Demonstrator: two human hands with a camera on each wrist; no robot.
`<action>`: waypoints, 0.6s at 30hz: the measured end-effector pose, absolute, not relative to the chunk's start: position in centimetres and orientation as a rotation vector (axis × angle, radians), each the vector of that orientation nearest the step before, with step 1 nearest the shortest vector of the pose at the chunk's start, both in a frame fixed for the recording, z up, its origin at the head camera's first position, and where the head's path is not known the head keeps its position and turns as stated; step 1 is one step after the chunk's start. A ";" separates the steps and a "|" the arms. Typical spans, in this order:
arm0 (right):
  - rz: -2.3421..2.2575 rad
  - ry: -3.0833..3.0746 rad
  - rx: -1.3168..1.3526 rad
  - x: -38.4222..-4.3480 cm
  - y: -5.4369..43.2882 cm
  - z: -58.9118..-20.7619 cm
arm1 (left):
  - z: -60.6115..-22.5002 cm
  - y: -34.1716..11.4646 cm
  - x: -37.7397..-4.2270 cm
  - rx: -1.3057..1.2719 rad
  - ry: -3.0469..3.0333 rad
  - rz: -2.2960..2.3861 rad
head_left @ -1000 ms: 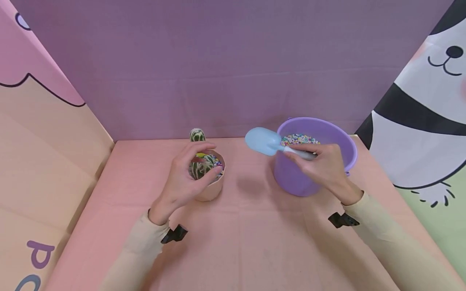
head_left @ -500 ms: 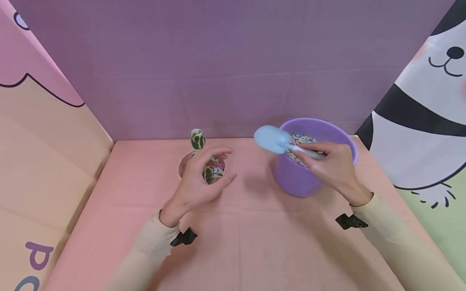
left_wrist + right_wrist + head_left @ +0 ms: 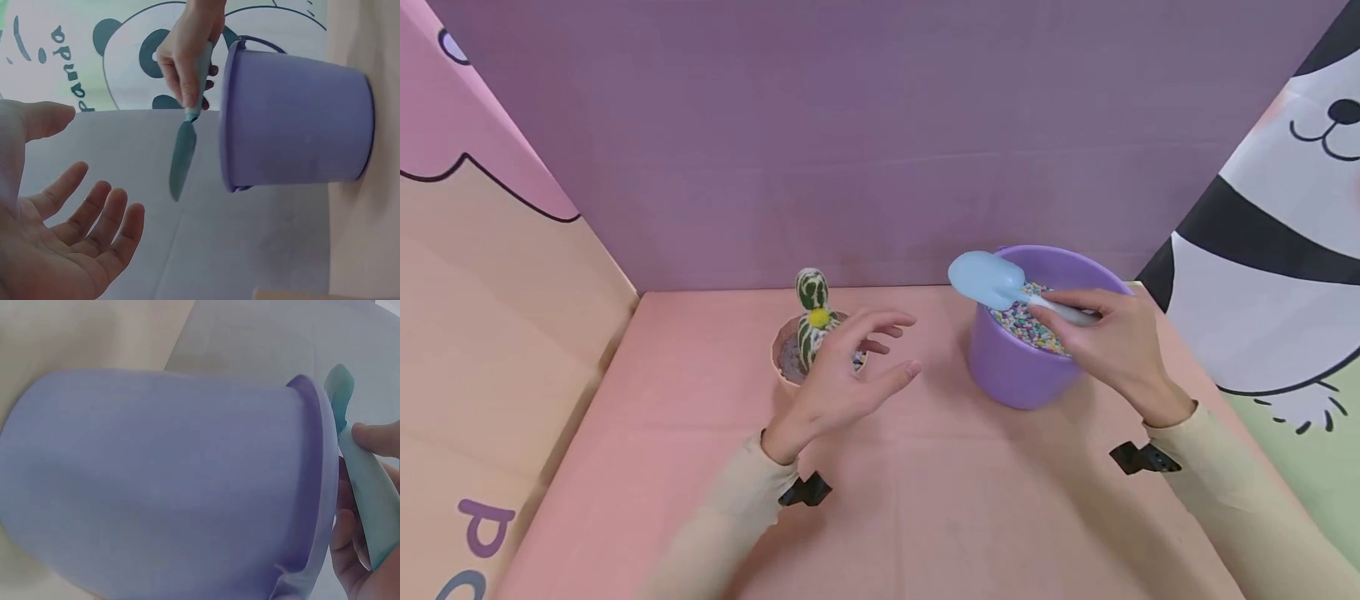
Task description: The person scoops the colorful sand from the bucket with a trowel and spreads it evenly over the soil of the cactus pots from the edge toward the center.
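A light blue trowel (image 3: 988, 279) with a pale handle is gripped in my right hand (image 3: 1116, 350), its blade pointing left. The hand and trowel are above the rim of a purple bucket (image 3: 1018, 379), which holds many small multicoloured beads (image 3: 1030, 327). My left hand (image 3: 846, 371) has its fingers spread and loosely bent, with nothing in them. Behind and partly covered by it stands a paper-like pot (image 3: 777, 354) with a green-and-white toy cactus (image 3: 812, 292) bearing a yellow flower (image 3: 819, 317). In the left wrist view, the trowel (image 3: 183, 159) appears edge-on beside the bucket (image 3: 294, 119).
Pink cloth (image 3: 955, 500) covers the table. A purple backdrop (image 3: 880, 150) rises at the back, a beige-and-pink printed panel (image 3: 497, 292) stands at the left, and a panda panel (image 3: 1285, 317) at the right, close to the bucket.
My left hand has moved right, away from over the pot, uncovering more of the cactus. My right hand has carried the trowel rightward, and its blade now overlaps the bucket's rim in the head view.
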State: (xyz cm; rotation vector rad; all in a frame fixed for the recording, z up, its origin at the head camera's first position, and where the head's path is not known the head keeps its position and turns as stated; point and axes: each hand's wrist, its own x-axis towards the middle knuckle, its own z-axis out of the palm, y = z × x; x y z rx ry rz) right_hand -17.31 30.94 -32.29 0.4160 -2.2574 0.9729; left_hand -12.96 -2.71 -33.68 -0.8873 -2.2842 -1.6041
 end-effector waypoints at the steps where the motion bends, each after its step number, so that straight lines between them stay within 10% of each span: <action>1: 0.968 -2.251 0.419 -17.4 31.1 -32.3 | -33.8 -2.5 -13.1 -0.896 -2.291 -1.615; 18: 0.883 -2.369 0.273 -17.3 34.3 -32.2 | -36.5 1.9 -15.1 -0.972 -2.457 -1.488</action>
